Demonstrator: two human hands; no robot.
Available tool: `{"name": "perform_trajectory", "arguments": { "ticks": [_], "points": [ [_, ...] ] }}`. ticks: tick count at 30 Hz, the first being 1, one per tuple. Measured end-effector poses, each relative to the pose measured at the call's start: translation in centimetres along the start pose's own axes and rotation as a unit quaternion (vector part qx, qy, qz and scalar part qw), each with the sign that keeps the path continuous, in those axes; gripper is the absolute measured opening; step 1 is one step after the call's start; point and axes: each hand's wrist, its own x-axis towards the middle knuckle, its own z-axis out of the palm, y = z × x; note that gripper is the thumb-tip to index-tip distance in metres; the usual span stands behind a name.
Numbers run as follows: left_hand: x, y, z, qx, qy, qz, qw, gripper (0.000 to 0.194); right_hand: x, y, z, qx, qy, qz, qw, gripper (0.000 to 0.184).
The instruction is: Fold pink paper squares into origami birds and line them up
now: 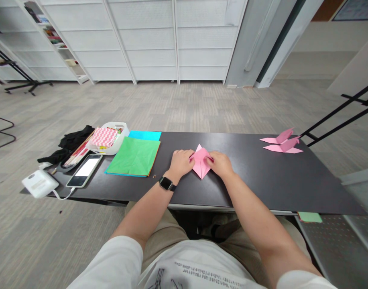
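A pink sheet of origami paper [201, 165], folded into a diamond with raised flaps, lies on the dark table in front of me. My left hand [180, 161], with a black watch on its wrist, pinches the paper's left edge. At the right edge, the fingers of my right hand [221, 163] are closed on a flap. Two folded pink paper birds [284, 145] sit side by side toward the table's far right corner. Left of my hands lies a stack of coloured paper [135, 157], green on top with blue sheets under it.
On the table's left are a white basket [123, 134] with a pink-and-white patterned item, a phone [85, 170] cabled to a white device [40, 184], a tray of pencils [77, 154] and black cloth [77, 137]. A green paper [310, 217] lies below the front edge at right.
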Motion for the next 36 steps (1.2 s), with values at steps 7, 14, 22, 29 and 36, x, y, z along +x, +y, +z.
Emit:
{"name": "perform_trajectory", "arguments": {
  "ticks": [7,14,22,29,36],
  "points": [
    [0.0,-0.1,-0.1,-0.009,-0.003,-0.009,1.0,0.016,0.1,0.2,0.0,0.026,0.015,0.005,1.0,0.018],
    [-0.1,0.2,-0.2,-0.06,0.004,-0.014,0.998,0.018,0.1,0.2,-0.4,0.072,0.056,0.05,0.995,0.03],
    [-0.1,0.1,-0.3,-0.214,-0.023,0.069,0.974,0.029,0.1,1.3,-0.5,0.085,0.039,0.077,0.993,0.023],
    [-0.6,0.2,-0.8,-0.197,0.016,0.093,0.976,0.049,0.2,1.4,-0.3,0.077,0.024,0.065,0.995,0.024],
    [-0.6,0.3,-0.7,-0.14,0.035,0.116,0.983,0.037,0.3,1.4,0.0,0.123,0.032,0.056,0.99,0.028]
  ]
}}
